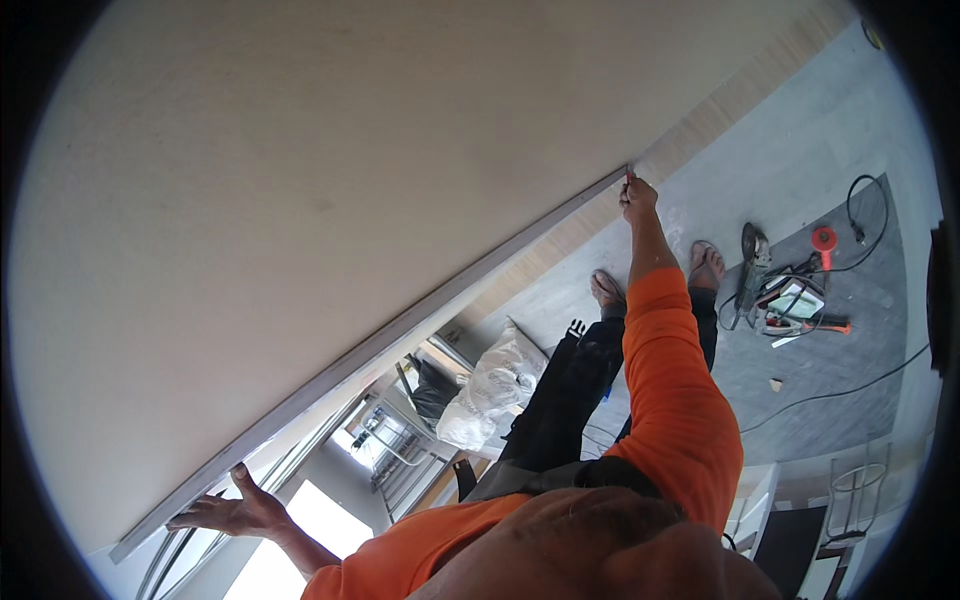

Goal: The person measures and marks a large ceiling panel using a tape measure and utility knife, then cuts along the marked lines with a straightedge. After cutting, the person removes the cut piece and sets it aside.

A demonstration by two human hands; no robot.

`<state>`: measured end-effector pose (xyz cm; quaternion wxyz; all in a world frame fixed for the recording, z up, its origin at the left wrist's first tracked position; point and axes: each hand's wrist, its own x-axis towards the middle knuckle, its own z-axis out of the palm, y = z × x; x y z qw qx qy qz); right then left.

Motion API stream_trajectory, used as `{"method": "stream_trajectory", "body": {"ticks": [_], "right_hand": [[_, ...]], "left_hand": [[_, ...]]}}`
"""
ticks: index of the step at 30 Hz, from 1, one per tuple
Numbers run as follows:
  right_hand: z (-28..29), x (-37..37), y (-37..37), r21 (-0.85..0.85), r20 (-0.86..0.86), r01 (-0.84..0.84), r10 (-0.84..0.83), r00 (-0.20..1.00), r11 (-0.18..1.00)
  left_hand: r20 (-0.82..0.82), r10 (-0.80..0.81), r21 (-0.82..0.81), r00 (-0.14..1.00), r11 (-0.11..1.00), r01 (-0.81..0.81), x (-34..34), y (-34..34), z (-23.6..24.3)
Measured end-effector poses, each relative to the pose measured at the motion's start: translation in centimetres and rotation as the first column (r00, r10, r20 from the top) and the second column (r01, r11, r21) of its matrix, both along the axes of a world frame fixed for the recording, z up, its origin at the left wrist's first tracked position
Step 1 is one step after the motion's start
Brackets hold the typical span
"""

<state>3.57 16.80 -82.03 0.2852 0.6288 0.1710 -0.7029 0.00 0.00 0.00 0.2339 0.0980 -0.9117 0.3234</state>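
A long grey straight bar [430, 296] runs diagonally along the edge of a broad beige panel [300, 150]. Low at the left, my left hand [230, 508] has its fingers spread, with the thumb touching the bar's lower edge. At the bar's upper right end, my right hand [638, 200] is closed on a small red object [630, 178], too small to make out clearly, held against the bar. A pale wood-look strip [725, 110] continues along the panel's edge past that end.
Around my feet [706, 262] is grey flooring. An angle grinder [755, 262], a red round tool [824, 240], an orange-handled tool [832, 326] and black cables lie at the right. A white sack [485, 390] lies at centre, and a metal-framed chair [850, 495] is at lower right.
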Motion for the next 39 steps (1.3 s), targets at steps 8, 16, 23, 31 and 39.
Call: {"method": "stream_trajectory", "body": {"ticks": [8,16,23,31,39], "right_hand": [[2.5,-0.4,1.0,-0.068,-0.094,0.013,-0.02,0.995,0.998],[9.3,0.1,0.4,-0.099,-0.087,0.026,-0.035,0.996,0.995],[20.3,-0.9,-0.3,-0.146,-0.102,-0.003,-0.012,0.995,0.989],[32.9,-2.1,-0.4,-0.21,-0.189,-0.062,0.022,0.982,0.976],[47.6,-3.5,-2.0,-0.193,-0.309,-0.2,0.133,0.942,0.961]], "left_hand": [[-0.014,-0.042,0.046,0.999,0.998,0.042,-0.2,0.0,-0.7],[0.128,-0.157,-0.165,0.979,0.97,0.177,-0.6,-0.7,-0.1],[0.029,-0.251,0.018,0.968,0.968,0.25,-1.1,-0.8,-0.4],[-0.026,-0.304,0.219,0.952,0.928,0.302,-0.7,-0.3,0.0],[-0.025,-0.248,0.298,0.968,0.923,0.244,-0.2,-1.4,-0.8]]}}
